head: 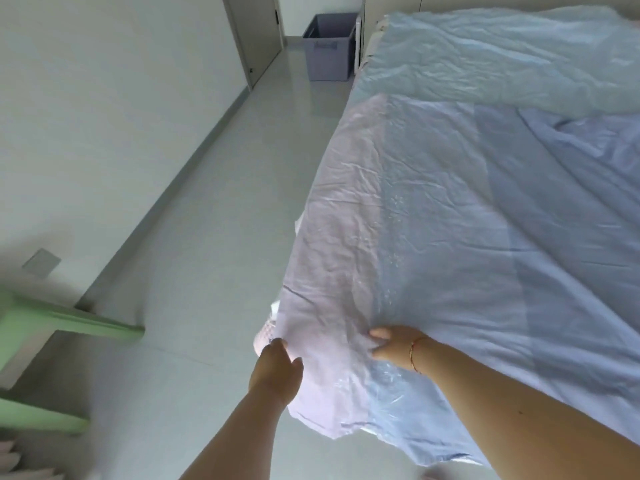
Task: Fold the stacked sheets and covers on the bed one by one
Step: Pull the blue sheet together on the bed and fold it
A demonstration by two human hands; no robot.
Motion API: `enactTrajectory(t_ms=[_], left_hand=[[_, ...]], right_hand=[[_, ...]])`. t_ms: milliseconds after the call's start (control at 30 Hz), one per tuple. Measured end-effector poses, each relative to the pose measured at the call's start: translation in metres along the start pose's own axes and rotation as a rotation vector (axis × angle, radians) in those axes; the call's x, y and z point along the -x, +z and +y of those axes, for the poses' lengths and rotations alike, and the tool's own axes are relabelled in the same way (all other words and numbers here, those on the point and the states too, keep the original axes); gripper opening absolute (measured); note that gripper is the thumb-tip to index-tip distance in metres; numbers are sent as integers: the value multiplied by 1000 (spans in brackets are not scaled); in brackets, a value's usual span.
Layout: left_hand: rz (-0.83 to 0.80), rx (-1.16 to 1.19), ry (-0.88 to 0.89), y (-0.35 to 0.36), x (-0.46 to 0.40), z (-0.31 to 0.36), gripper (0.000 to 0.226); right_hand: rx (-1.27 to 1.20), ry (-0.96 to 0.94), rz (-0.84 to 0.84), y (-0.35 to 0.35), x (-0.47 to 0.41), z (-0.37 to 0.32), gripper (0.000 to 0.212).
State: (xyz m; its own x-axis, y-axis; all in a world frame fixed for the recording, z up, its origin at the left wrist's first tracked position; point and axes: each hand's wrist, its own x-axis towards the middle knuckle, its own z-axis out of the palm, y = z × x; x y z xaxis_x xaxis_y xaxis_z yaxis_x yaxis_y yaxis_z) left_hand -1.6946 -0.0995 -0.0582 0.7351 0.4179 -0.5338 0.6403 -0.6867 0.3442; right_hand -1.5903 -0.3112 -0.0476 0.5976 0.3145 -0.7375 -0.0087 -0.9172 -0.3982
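Observation:
Several thin sheets lie stacked over the bed (363,57). A pale pink sheet (332,258) hangs over the bed's left edge, a light blue sheet (450,237) overlaps it, and a darker blue cover (571,220) lies to the right. A crumpled light blue cover (502,60) is spread at the far end. My left hand (277,368) grips the pink sheet's edge at the bed's near left corner. My right hand (394,344), with a thin bracelet on the wrist, pinches the fabric where pink and blue meet.
A grey plastic bin (329,46) stands on the floor by the far end of the bed, near a door (256,32). A green piece of furniture (52,327) sits at the left. Pale tiled floor (207,237) runs between wall and bed.

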Motion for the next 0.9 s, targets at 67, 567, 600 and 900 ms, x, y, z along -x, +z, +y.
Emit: enactTrajectory(t_ms=[67, 567, 600, 900], left_hand=[[-28, 33, 8, -8, -14, -8, 52], [-279, 487, 111, -77, -153, 33, 24], [-298, 507, 116, -79, -159, 33, 19], [-687, 342, 163, -91, -179, 43, 24]], right_hand=[[-220, 10, -46, 12, -9, -14, 24], [-356, 54, 319, -15, -145, -144, 36], [-371, 84, 329, -15, -150, -144, 25], [-609, 327, 376, -12, -146, -150, 23]])
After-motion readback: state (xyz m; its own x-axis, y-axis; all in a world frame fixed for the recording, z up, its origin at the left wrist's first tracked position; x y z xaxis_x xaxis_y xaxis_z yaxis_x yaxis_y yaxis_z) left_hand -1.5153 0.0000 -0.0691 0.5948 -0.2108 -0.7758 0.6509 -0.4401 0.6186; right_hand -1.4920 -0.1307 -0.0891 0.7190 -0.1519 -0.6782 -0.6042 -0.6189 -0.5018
